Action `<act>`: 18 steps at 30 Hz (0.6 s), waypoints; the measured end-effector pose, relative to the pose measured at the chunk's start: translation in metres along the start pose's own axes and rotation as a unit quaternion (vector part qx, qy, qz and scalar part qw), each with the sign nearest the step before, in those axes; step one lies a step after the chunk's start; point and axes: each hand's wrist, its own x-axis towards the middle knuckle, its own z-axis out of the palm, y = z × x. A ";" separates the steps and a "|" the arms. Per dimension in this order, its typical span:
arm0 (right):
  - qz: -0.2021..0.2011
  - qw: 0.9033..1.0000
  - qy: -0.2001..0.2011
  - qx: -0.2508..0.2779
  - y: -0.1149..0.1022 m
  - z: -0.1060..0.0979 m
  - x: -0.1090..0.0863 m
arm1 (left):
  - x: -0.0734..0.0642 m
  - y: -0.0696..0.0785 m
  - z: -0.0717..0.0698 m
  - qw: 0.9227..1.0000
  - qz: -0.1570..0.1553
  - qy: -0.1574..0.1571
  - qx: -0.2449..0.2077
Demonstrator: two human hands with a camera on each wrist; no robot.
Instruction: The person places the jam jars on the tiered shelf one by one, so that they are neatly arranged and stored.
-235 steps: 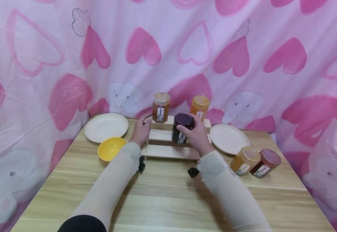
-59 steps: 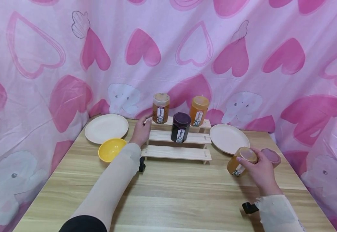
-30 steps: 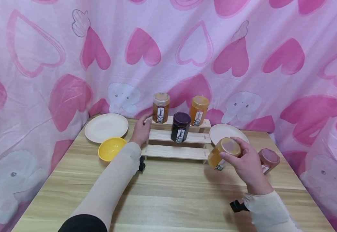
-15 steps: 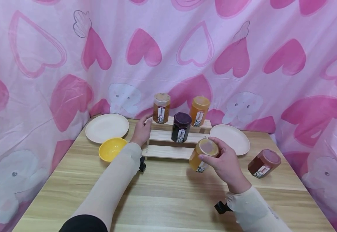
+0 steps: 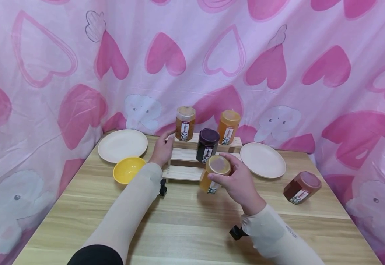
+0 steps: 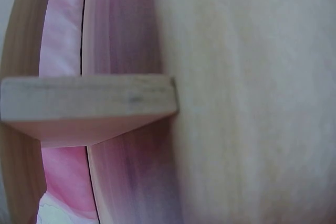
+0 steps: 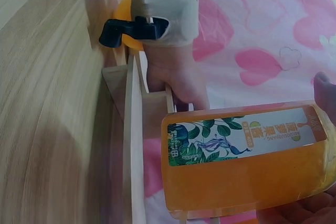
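Observation:
My right hand (image 5: 240,184) grips a yellow-orange jam jar (image 5: 209,180), fingers and thumb round its upper part. The jar is tilted and overlaps the lowest step of a three-step wooden rack (image 5: 182,173). In the right wrist view the jar's label (image 7: 236,137) faces the camera. My left hand (image 5: 162,149) holds the rack's left end near the top step; the left wrist view shows only the rack's boards (image 6: 89,98) up close. An amber jar (image 5: 184,127) and an orange jar (image 5: 227,129) stand on the top step, a dark purple jar (image 5: 207,143) on the middle one.
A dark red jar (image 5: 301,187) stands on the wooden table (image 5: 185,228) at the right. One cream plate (image 5: 122,145) and a yellow bowl (image 5: 128,170) lie left of the rack, another plate (image 5: 263,160) to its right. Pink curtain (image 5: 192,44) hangs behind.
My right hand set the purple jar on the middle step, took the yellow-orange jar from beside the red one, and carried it left to the rack's front. My left hand stayed put.

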 end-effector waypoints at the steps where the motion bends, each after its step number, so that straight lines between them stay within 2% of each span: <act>1: -0.003 1.000 0.000 -0.001 0.000 0.002 0.001 | 0.000 0.000 0.000 1.000 0.000 0.001 0.000; 6: -0.022 1.000 -0.004 0.012 0.001 0.015 0.008 | 0.000 0.000 0.000 1.000 0.002 0.001 -0.002; 18: -0.041 0.999 -0.005 0.029 -0.001 0.045 0.021 | 0.000 0.001 0.001 1.000 0.005 0.004 -0.002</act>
